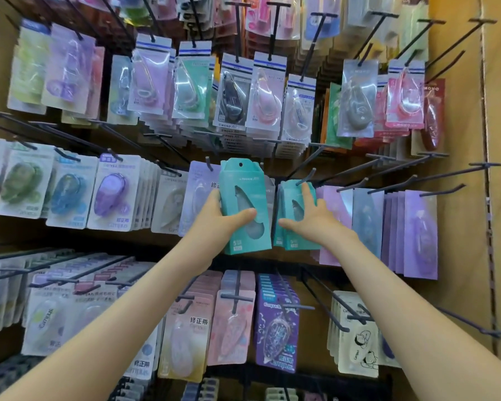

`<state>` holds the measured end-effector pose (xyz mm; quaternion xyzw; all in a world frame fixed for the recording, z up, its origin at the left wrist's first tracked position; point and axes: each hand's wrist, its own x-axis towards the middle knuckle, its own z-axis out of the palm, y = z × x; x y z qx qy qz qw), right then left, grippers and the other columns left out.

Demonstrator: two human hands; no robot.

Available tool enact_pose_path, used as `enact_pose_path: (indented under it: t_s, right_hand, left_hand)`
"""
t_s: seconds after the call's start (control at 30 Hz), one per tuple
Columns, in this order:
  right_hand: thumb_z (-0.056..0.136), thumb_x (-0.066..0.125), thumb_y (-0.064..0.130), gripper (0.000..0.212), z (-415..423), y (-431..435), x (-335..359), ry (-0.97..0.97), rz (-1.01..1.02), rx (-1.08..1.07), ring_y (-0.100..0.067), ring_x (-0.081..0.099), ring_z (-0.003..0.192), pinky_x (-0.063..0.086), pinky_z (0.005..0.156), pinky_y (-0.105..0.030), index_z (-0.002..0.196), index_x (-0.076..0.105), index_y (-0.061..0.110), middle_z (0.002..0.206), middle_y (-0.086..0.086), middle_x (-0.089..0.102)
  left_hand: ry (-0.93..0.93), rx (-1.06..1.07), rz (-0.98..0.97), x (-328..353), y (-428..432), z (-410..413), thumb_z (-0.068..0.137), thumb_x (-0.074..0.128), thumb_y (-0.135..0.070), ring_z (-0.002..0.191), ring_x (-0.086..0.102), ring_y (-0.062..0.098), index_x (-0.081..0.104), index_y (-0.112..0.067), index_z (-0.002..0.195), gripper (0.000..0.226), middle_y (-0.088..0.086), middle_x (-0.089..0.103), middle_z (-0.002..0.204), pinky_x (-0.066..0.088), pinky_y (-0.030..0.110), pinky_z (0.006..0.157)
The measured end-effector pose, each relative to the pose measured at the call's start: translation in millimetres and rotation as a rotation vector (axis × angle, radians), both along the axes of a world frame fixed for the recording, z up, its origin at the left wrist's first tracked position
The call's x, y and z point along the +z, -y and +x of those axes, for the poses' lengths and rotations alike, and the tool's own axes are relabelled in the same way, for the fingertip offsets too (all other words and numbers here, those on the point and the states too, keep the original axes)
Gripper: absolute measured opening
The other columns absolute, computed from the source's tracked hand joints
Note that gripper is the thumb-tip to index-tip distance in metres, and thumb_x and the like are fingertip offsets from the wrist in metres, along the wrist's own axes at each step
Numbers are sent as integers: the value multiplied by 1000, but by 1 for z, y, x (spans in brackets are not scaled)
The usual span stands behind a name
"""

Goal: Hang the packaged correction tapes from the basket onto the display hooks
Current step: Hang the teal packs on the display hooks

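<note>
At centre of the rack, mid row, the left hand (223, 218) grips one teal correction-tape pkg (243, 195): thumb across its front, other fingers curled behind its left edge. Pkg is upright, its hang hole at top, on no hook, held just left of a hung stack of same teal pkgs (292, 241). Right hand (313, 218) lies on that stack w/ fingers straight & spread, gripping nothing, index tip near the hook (305, 178) carrying it. Both forearms reach up from the bottom edge. Lilac pkgs (417, 235) hang to the right, clear blister pkgs (235, 94) in the row above, pink & purple ones below.
</note>
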<state>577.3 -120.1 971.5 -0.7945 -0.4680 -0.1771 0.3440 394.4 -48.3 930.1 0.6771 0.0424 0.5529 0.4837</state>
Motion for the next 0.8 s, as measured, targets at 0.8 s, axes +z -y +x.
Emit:
enact_pose_path:
  t_s: [0.8]
  right_hand:
    - [89, 60, 39, 68, -25, 64, -19, 304, 462, 162, -20, 50, 120, 51, 92, -40, 148, 27, 27, 144, -1, 40]
  left_hand:
    - [-560, 781, 937, 10, -22, 46, 100, 43, -44, 148, 13, 22, 22, -27, 154, 60, 7, 15, 161, 17, 35, 118]
